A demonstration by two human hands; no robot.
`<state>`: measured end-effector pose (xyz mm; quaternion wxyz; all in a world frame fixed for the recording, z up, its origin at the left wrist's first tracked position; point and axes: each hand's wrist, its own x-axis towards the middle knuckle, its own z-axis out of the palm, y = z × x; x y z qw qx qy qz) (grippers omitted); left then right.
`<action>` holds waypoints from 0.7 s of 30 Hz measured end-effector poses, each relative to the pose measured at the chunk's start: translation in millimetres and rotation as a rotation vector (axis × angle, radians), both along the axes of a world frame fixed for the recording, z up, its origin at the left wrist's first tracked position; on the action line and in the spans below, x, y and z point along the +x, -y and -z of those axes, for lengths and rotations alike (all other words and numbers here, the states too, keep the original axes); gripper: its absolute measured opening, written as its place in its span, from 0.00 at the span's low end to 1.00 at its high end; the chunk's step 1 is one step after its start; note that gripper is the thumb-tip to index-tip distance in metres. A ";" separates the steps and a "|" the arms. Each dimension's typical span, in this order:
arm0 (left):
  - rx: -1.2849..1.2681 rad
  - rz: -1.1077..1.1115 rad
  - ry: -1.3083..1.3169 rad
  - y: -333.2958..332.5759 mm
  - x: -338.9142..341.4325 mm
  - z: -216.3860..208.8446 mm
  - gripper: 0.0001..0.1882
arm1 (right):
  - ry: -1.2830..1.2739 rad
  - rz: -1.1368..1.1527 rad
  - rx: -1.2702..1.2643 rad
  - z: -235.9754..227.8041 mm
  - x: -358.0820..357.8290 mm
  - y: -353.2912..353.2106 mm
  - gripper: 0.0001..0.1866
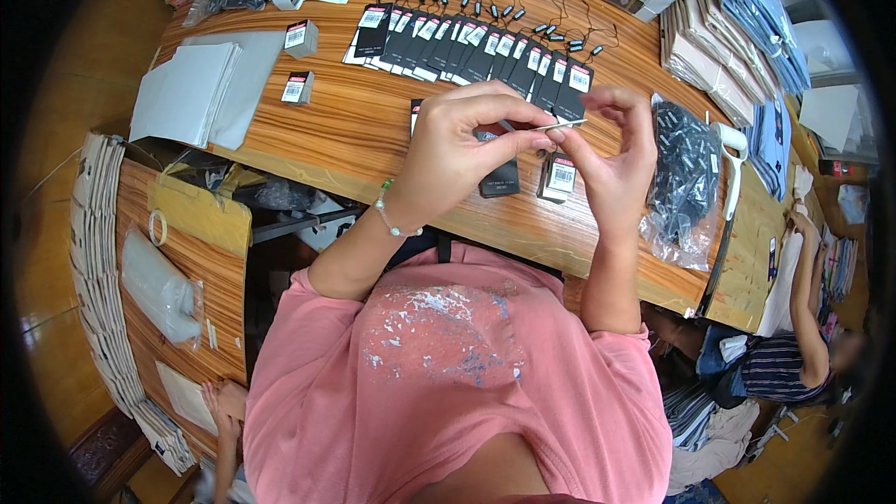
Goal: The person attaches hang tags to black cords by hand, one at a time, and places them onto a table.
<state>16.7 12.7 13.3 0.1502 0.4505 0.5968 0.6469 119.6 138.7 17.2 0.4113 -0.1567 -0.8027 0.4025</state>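
My left hand (471, 129) and my right hand (612, 151) meet above the table, both pinching a thin pale card (566, 124) seen nearly edge-on; whether it is a tag or a label I cannot tell. Right-hand fingertips other than the thumb are raised and curved. Under the hands lie a black hang tag (500, 181), partly covered by my left hand, and a small stack of white and red barcode labels (559, 179). Beyond them a fanned row of black hang tags (471, 49) carries red-topped labels, with black cords (476, 2) spread behind.
Two small label stacks (300, 39) (297, 87) and white sheets (187, 93) lie to the left. At right sit a clear bag of black corded pieces (684, 168), a white handled tool (733, 168) and folded garments (707, 56). Other people (779, 369) work at both sides.
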 end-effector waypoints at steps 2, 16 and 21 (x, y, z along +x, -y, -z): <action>-0.010 0.031 0.007 0.6 -1.1 -0.8 0.09 | 0.071 -0.272 -0.277 7.3 3.7 -5.7 0.10; 0.058 0.005 -0.432 -2.5 -8.1 8.6 0.09 | -0.238 -0.563 -1.039 12.2 3.3 -14.7 0.05; 0.005 0.048 -0.199 -4.9 -8.7 12.7 0.09 | -0.391 -0.589 -0.907 -6.9 -1.4 -22.2 0.07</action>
